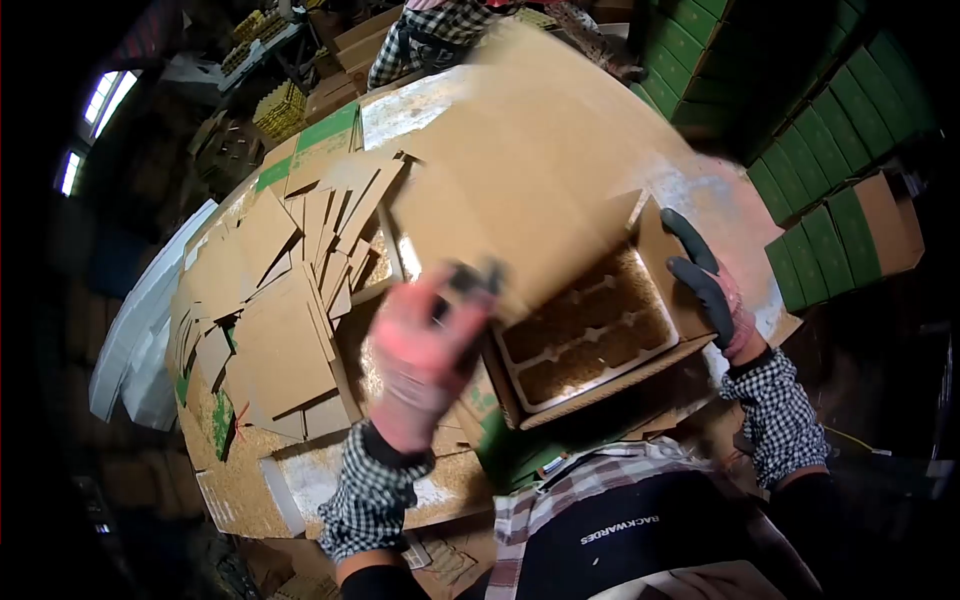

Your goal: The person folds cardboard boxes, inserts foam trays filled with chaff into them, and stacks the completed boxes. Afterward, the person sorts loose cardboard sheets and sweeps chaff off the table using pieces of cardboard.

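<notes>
Head cam: R hand (715, 290) grips cardboard box (668, 262) by its R wall, divided tray (592, 332) inside, box on near side of table (715, 190); L hand (420, 345) blurred nr big cardboard sheet (530, 180), can't tell if open or holding.

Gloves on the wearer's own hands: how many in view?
2: one on the left hand, blurred, beside the open box; one on the right hand, at the box's side wall. Neither is hidden.
</notes>
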